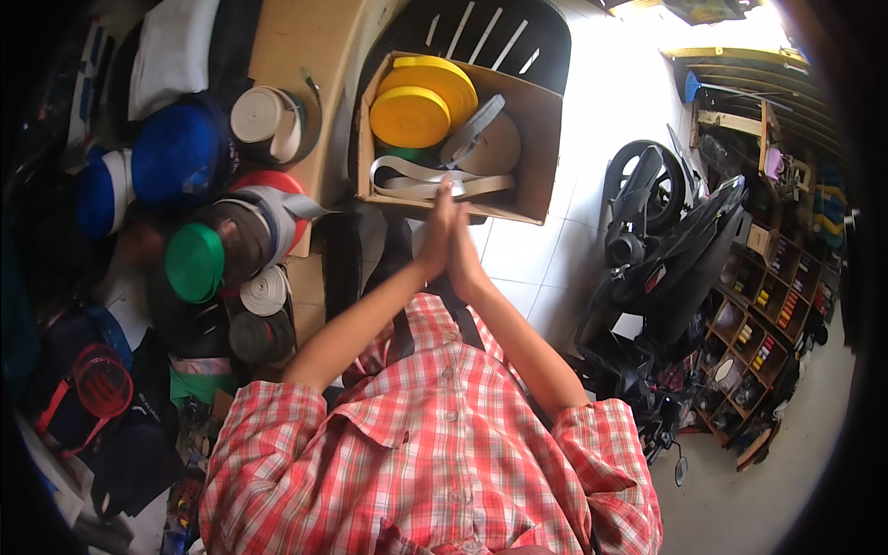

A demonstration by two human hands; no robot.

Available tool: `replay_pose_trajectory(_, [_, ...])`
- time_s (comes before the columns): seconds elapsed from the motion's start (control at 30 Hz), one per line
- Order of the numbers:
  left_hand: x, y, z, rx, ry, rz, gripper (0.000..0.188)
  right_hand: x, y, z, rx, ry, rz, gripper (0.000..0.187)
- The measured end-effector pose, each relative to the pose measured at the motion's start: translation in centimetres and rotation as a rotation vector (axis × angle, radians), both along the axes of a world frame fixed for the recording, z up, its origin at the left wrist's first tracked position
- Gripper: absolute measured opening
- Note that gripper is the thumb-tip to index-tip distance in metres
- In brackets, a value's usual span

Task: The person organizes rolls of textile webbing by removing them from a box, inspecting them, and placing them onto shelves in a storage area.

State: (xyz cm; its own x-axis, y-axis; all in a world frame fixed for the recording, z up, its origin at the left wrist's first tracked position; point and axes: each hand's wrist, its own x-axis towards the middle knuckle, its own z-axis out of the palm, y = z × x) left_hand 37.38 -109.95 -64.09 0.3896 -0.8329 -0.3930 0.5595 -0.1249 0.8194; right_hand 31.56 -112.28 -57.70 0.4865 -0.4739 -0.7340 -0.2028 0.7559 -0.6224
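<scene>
My left hand and my right hand meet palm to palm, fingers stretched out and pointing away from me. Nothing visible is held between them. Their fingertips come up to the near edge of an open cardboard box. Inside it lie two yellow webbing rolls, a grey-edged roll tilted against a beige disc, and a loose loop of cream strap right behind my fingertips. Part of a green roll shows under the yellow ones.
The box rests on a black slatted chair. To the left are piled rolls of blue, green, white and cream webbing. A black motorbike stands to the right, beside a wooden rack with small coloured items.
</scene>
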Motion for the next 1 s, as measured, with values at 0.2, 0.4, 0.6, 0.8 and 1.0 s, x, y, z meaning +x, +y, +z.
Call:
replay_pose_trajectory(0.2, [4.2, -5.9, -7.8, 0.331, -0.63, -0.049, 0.062, -2.6, -5.9, -4.7, 0.037, 0.019, 0.062, 0.043])
replay_pose_trajectory(0.4, [4.4, -15.9, -12.7, 0.437, -1.143, -0.253, 0.076, -7.6, -14.2, -14.5, -0.04, 0.24, 0.102, 0.038])
replay_pose_trajectory(0.6, [3.9, -18.7, -16.9, 0.636, -1.137, -0.42, 0.052, -8.7, -21.6, -21.3, -0.353, 0.433, 0.217, 0.036])
replay_pose_trajectory(0.8, [7.7, -16.1, -15.2, 0.478, -1.12, -0.426, 0.04, -8.2, -24.8, -26.5, -0.415, 0.559, 0.347, 0.044])
replay_pose_trajectory(1.0, [11.2, -10.4, -7.5, 0.534, -1.041, -0.321, 0.04, -7.3, -25.6, -30.9, -0.572, 0.712, 0.37, 0.051])
